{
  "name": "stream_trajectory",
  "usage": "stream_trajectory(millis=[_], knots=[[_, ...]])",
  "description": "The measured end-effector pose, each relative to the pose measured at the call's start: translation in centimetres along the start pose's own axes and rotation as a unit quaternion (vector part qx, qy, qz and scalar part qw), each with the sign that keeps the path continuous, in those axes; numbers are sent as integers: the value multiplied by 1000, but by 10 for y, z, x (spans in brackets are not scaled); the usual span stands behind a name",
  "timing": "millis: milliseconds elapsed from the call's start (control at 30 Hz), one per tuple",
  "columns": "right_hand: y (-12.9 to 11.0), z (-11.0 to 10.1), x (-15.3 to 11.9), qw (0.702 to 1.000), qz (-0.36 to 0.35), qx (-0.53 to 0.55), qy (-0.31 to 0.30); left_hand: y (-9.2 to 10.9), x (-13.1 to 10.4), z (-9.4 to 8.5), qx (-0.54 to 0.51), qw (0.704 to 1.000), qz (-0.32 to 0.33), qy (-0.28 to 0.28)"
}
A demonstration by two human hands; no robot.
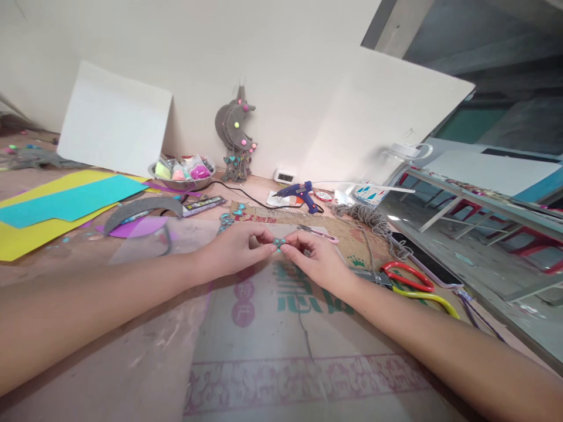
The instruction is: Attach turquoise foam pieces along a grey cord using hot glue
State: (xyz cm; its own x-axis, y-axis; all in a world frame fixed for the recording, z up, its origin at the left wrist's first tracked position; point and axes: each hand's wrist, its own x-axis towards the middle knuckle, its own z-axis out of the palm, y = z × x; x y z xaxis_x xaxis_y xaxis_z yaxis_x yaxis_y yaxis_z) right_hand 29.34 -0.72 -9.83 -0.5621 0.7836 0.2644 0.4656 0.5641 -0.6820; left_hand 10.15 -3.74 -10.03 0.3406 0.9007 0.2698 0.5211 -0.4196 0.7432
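Between the fingertips of both hands is a small teal and grey decorative piece [278, 244], its exact shape partly covered. My left hand [235, 249] pinches its left side with thumb and forefinger. From the right, my right hand [313, 255] pinches the other side. Below them a translucent sheet covers printed cardboard [264, 390], and a thin grey thread [307, 335] lies there. Just beyond my left hand are similar teal and grey pieces [226, 221]. A pair of small pink-handled scissors [328, 237] rests behind my right hand.
A blue glue gun [299, 193] lies behind the hands, near a bundle of grey yarn [367, 220]. Large scissors [407, 275] and a phone [428, 261] are right. At left are a metal bowl [180, 183], a grey felt arc [141, 210] and coloured sheets [57, 202].
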Motion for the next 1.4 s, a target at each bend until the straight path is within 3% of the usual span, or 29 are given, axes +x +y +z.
stream_trajectory(millis=[433,767,1000,1167,1400], knots=[[-1,-2,0,1000,-5,16,2,1,-1,0,-23,999,-39,7],[1,-2,0,1000,-7,0,12,-2,0,-1,-18,997,-38,64],[2,-3,-2,998,-3,26,57,-2,0,1,-46,998,-39,-4],[2,-3,-2,996,-13,-2,83,-6,1,3,-43,999,-13,-3],[3,-4,-2,998,-2,3,64,-7,3,4,-35,999,8,-18]])
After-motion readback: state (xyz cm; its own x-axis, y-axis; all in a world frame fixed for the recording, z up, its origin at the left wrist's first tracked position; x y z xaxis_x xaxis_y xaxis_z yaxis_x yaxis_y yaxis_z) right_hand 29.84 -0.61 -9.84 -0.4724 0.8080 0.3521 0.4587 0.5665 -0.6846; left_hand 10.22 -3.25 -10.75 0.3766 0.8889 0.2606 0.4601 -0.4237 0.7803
